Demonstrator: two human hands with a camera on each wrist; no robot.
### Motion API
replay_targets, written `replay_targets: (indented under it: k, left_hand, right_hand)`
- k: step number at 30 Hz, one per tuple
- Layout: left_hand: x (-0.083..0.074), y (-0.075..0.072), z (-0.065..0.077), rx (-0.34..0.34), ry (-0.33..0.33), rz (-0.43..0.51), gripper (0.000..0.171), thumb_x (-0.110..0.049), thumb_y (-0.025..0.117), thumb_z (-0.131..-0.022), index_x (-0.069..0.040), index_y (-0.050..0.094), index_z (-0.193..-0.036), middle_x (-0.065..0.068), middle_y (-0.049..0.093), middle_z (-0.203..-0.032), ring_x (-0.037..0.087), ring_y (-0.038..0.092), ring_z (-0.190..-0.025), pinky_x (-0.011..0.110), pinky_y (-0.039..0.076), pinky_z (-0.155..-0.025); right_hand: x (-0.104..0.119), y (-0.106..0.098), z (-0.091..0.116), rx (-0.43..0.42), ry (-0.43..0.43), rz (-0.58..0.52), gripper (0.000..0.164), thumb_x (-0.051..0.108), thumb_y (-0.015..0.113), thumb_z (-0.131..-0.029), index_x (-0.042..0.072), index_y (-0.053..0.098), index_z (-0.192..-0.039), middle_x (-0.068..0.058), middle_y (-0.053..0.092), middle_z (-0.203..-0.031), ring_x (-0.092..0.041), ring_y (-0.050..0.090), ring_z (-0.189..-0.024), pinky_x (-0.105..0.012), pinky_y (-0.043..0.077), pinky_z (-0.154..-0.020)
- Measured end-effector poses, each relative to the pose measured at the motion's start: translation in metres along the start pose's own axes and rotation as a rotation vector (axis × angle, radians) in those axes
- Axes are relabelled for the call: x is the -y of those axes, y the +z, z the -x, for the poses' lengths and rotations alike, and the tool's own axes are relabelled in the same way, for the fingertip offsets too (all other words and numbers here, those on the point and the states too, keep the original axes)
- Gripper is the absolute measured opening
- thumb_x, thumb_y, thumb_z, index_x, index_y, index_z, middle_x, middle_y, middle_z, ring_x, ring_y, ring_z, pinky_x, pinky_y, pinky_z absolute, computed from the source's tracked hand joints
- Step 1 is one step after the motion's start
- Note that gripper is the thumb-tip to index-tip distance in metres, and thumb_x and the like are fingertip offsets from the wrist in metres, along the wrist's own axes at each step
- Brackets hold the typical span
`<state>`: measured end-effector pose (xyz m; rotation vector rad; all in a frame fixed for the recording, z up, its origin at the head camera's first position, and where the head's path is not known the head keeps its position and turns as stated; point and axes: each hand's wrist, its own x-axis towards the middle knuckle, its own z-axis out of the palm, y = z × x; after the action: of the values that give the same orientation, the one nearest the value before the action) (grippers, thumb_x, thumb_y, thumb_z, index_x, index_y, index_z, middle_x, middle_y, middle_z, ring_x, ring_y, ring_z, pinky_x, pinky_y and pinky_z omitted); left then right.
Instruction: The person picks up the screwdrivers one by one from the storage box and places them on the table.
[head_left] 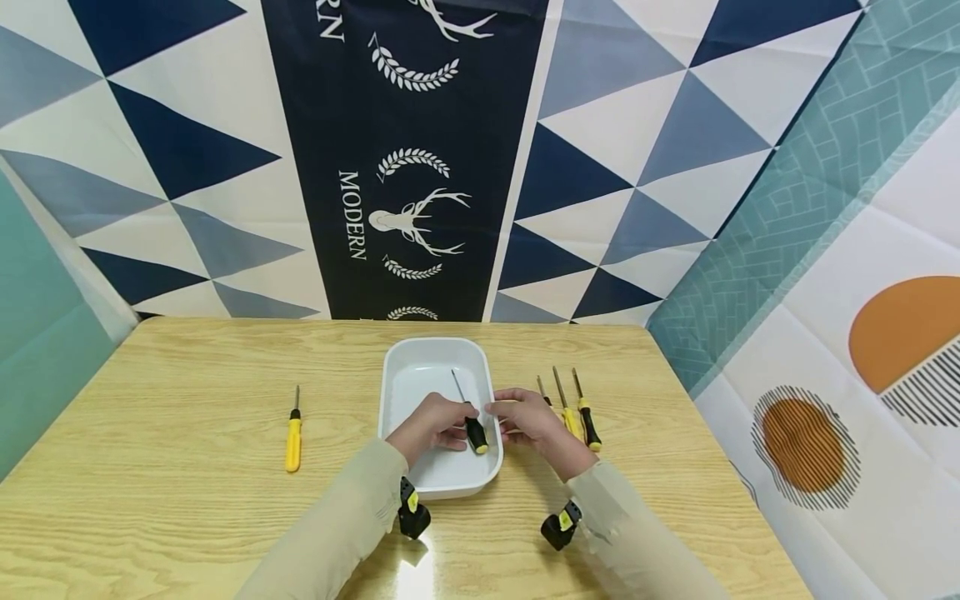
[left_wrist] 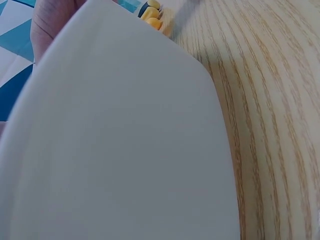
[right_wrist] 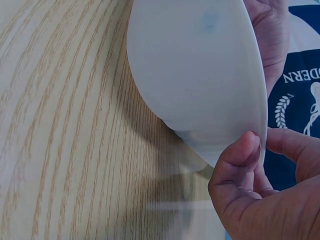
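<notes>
A white tray (head_left: pixel 431 482) stands on the table, its outer wall filling much of both wrist views. Inside it a screwdriver (head_left: pixel 475 433) with a black handle and yellow end slants, its thin shaft pointing away. My left hand (head_left: pixel 431 423) reaches over the tray and pinches that screwdriver near the top of its handle; only part of this hand appears past the rim in the left wrist view. At the tray's right side my right hand (head_left: pixel 536 423) grips the rim between thumb and fingers, plainly seen in the right wrist view (right_wrist: pixel 260 192).
On the wooden table (head_left: pixel 187 517), a yellow-handled screwdriver (head_left: pixel 293 442) lies to the left. Three more lie side by side just right of my right hand, among them a yellow one (head_left: pixel 567 417) and a black-and-yellow one (head_left: pixel 588 425). Patterned cloth (head_left: pixel 405 250) hangs behind the table.
</notes>
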<state>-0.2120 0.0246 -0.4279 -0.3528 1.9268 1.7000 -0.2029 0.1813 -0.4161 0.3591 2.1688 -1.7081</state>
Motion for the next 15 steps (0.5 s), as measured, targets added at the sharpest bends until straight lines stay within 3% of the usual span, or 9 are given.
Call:
replay_targets:
  k: [11, 15]
  left_hand:
    - [-0.0018, 0.0024, -0.0004, -0.017, -0.002, -0.004, 0.042, -0.008, 0.063, -0.083, 0.007, 0.043, -0.117, 0.01, 0.054, -0.09, 0.014, 0.055, -0.06, 0.028, 0.058, -0.06]
    - [-0.0014, 0.0041, -0.0032, -0.021, -0.011, -0.013, 0.038, -0.007, 0.063, -0.083, 0.007, 0.046, -0.114, 0.009, 0.055, -0.084, 0.013, 0.055, -0.056, 0.027, 0.058, -0.059]
  right_hand:
    - [-0.0006, -0.0002, -0.0006, 0.001, 0.002, 0.032, 0.041, 0.019, 0.064, -0.088, 0.003, 0.053, -0.124, -0.001, 0.057, -0.067, -0.011, 0.052, -0.055, -0.022, 0.046, -0.049]
    - [-0.0004, 0.0, -0.0008, -0.004, 0.009, 0.021, 0.039, 0.018, 0.064, -0.087, 0.004, 0.054, -0.123, -0.001, 0.057, -0.066, -0.01, 0.052, -0.054, -0.021, 0.045, -0.049]
